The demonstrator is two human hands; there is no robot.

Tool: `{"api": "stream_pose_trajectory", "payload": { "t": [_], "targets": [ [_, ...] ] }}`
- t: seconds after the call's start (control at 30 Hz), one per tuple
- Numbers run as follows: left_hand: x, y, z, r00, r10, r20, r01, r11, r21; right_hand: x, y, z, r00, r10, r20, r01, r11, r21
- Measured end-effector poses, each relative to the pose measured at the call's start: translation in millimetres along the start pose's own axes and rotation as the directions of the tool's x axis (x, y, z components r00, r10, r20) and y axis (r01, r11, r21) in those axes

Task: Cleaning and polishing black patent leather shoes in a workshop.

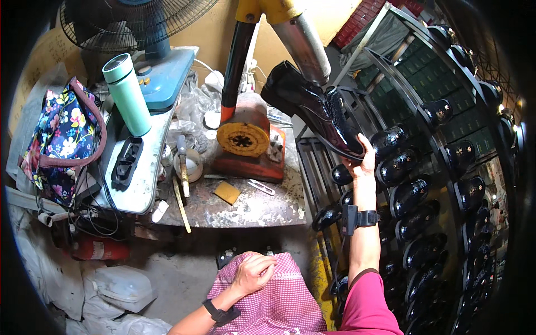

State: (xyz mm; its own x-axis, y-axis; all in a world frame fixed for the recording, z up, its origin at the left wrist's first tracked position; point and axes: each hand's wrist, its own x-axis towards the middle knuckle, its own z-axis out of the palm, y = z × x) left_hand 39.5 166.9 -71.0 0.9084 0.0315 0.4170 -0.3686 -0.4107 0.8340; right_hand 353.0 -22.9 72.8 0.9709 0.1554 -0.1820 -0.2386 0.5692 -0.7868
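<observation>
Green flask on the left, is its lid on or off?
On: the silver-topped lid covers the mouth of the upright green flask.

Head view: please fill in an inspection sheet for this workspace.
Surface: workbench, stained and worn.
Job's things: black shoe, glossy, held up.
Clutter: tan block, clear plastic bags, mint bottle.
Hands: right hand grips the shoe's lower end; left hand lies curled on checked cloth.
Cables: dark cables loop below the floral bag.
Surroundings: racked shoes on the right; blue fan at upper left.
</observation>
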Motion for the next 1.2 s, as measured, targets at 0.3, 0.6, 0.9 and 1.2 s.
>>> {"api": "stream_pose_trajectory", "payload": {
  "t": [0.3, 0.6, 0.9, 1.2],
  "targets": [
    [0, 1, 0, 0.999, 0.031, -0.034, -0.031, 1.0, -0.004, -60, 37, -51, 0.992, 0.098, -0.084, -0.093, 0.994, 0.065],
    [1, 8, -8, 0.971, -0.236, 0.036, 0.239, 0.96, -0.145, -181, 77, -125, 0.961, 0.251, -0.112, -0.224, 0.951, 0.214],
    [42, 38, -52, 0.75, -0.376, 0.544, 0.56, -0.077, -0.825, -265, 85, -164, 0.99, 0.108, 0.085, -0.089, 0.975, -0.202],
    [26, 95, -22, 0.673, -0.461, 0.578, 0.722, 0.242, -0.648, -295, 113, -206, 0.947, 0.127, -0.295, -0.107, 0.991, 0.082]
  ]
}}
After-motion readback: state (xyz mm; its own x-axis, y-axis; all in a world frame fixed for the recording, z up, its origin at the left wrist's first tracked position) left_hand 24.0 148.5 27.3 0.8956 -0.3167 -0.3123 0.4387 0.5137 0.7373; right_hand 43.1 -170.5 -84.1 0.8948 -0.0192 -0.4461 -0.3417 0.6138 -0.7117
